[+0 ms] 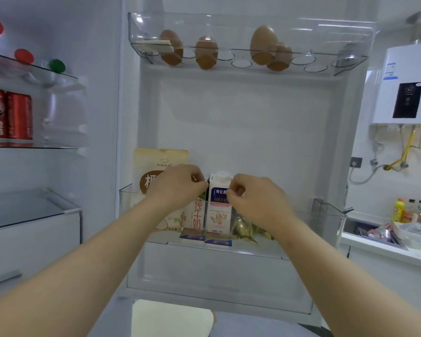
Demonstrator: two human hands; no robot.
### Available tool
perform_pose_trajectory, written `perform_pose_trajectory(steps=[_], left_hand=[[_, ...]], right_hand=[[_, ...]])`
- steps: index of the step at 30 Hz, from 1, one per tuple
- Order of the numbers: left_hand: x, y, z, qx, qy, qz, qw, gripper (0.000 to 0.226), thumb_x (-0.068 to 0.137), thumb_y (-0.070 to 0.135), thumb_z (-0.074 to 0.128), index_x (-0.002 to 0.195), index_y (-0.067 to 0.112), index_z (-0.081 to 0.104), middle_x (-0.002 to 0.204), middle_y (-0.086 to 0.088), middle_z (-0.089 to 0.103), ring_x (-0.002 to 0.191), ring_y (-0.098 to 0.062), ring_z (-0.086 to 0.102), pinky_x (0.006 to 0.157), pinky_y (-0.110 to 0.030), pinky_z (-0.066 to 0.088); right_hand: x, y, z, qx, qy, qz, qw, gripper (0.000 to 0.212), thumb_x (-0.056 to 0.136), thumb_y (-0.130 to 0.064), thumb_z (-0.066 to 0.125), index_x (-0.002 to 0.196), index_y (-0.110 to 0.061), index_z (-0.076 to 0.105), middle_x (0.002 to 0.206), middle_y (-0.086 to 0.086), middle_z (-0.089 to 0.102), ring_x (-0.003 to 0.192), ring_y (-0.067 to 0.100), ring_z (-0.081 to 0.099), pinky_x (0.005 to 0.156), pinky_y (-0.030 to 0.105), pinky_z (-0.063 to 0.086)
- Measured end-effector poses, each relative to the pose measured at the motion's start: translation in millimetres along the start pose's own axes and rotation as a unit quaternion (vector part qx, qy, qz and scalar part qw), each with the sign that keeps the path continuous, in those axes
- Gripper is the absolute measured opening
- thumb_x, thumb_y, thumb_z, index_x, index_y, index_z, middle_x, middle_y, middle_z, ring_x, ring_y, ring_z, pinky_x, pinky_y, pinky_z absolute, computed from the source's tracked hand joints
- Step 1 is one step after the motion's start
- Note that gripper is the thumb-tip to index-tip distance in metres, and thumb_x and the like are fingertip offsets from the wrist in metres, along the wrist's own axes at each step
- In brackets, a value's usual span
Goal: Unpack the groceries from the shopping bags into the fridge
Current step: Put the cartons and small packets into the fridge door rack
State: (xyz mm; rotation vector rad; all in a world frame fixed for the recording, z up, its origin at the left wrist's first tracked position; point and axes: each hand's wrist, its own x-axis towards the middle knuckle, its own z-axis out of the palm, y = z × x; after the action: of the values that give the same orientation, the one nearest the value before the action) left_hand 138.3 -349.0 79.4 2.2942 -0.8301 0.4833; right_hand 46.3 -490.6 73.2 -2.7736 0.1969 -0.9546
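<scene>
Fridge door (241, 122) stood open, seen from above the person's own bare arms (83, 263), which reached into its lower door bin (326, 215). A white carton (219, 210) with a round white cap stood upright in that bin, about midway along.

The right grip (252, 199) was curled against the carton's upper right edge, fingertips pinching it. The left grip (180, 186) was clenched at the carton's upper left corner, and also sat over the top of a red-lettered carton (197, 216) just beside it (which of the two it held, I could not tell).

A tall beige pouch (156, 164) stood at the bin's left end, partly behind the left grip. Gold-wrapped packets (246, 231) lay to the right of the white carton, below the right grip.

Above, four brown eggs (206, 52) sat in the clear egg tray (345, 57). Inside the fridge to the left, red cans (7, 115) stood on a glass shelf (58, 148). Farther right, a white water heater (404, 83) hung on the wall over a counter (374, 249) carrying bottles (399, 210).
</scene>
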Motion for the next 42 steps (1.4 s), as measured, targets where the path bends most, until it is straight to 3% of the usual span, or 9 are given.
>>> perform_pose_trajectory(steps=[6,9,14,17,20,27,33,39,42], left_hand=[[-30,35,22,-0.074,0.075,0.11,0.988,0.006,0.087,0.026,0.054,0.084,0.028,0.059,0.084,0.009,0.06,0.082,-0.013,0.057,0.071,-0.034,0.05],[-40,67,41,-0.044,0.104,0.194,0.974,0.013,0.089,0.026,0.053,0.096,0.022,0.063,0.088,0.006,0.057,0.085,-0.014,0.053,0.07,-0.031,0.046],[-61,134,83,-0.037,0.125,0.317,0.939,0.014,0.086,0.024,0.057,0.091,0.015,0.066,0.082,-0.001,0.063,0.076,-0.023,0.057,0.048,-0.021,0.028],[-79,177,118,-0.067,0.05,0.342,0.936,0.02,0.09,0.028,0.051,0.104,0.019,0.063,0.097,0.003,0.062,0.086,-0.018,0.057,0.061,-0.026,0.042],[-105,228,161,-0.101,-0.023,0.36,0.927,0.023,0.093,0.03,0.047,0.111,0.023,0.059,0.108,0.007,0.059,0.094,-0.014,0.055,0.068,-0.024,0.042],[-187,345,249,-0.17,-0.205,0.4,0.877,0.02,0.094,0.028,0.049,0.111,0.021,0.058,0.109,0.004,0.057,0.095,-0.015,0.054,0.081,-0.032,0.051],[-268,443,296,-0.221,-0.257,0.451,0.826,0.024,0.094,0.03,0.049,0.115,0.022,0.057,0.11,0.006,0.055,0.097,-0.011,0.053,0.083,-0.026,0.049],[-337,520,331,-0.244,-0.313,0.481,0.782,0.026,0.093,0.031,0.047,0.116,0.027,0.056,0.114,0.008,0.056,0.1,-0.011,0.054,0.083,-0.031,0.051],[-369,548,344,-0.25,-0.341,0.502,0.754,0.026,0.093,0.03,0.046,0.118,0.026,0.054,0.116,0.009,0.054,0.102,-0.011,0.053,0.078,-0.025,0.046]], right_hand=[[-47,29,-6,0.064,0.156,-0.008,0.986,0.01,0.087,-0.017,0.058,0.094,-0.017,0.065,0.086,-0.006,0.063,0.084,0.013,0.053,0.07,0.021,0.041],[-76,51,-20,0.04,0.23,0.006,0.972,0.009,0.082,-0.011,0.065,0.091,-0.011,0.068,0.089,0.0,0.068,0.087,0.019,0.056,0.077,0.026,0.038],[-131,100,-56,-0.016,0.226,0.096,0.969,0.013,0.084,-0.016,0.063,0.096,-0.014,0.067,0.094,-0.004,0.065,0.093,0.019,0.056,0.083,0.033,0.045],[-177,131,-80,-0.054,0.195,0.156,0.967,0.021,0.086,-0.021,0.061,0.106,-0.017,0.065,0.104,-0.007,0.061,0.099,0.012,0.052,0.087,0.028,0.044],[-234,165,-107,-0.09,0.18,0.224,0.954,0.024,0.088,-0.024,0.059,0.111,-0.019,0.062,0.113,-0.006,0.061,0.1,0.006,0.048,0.088,0.023,0.041],[-369,224,-163,-0.137,0.143,0.385,0.901,0.023,0.09,-0.026,0.053,0.112,-0.022,0.059,0.113,-0.008,0.058,0.097,0.004,0.042,0.081,0.02,0.034],[-482,263,-217,-0.15,0.154,0.5,0.839,0.022,0.09,-0.027,0.051,0.111,-0.026,0.058,0.116,-0.011,0.054,0.104,0.007,0.044,0.082,0.024,0.038],[-574,285,-258,-0.169,0.176,0.572,0.783,0.018,0.088,-0.026,0.053,0.106,-0.027,0.059,0.11,-0.013,0.053,0.103,0.01,0.047,0.079,0.027,0.041],[-612,291,-270,-0.172,0.182,0.599,0.761,0.018,0.088,-0.027,0.053,0.106,-0.026,0.059,0.108,-0.014,0.052,0.105,0.01,0.047,0.079,0.025,0.04]])
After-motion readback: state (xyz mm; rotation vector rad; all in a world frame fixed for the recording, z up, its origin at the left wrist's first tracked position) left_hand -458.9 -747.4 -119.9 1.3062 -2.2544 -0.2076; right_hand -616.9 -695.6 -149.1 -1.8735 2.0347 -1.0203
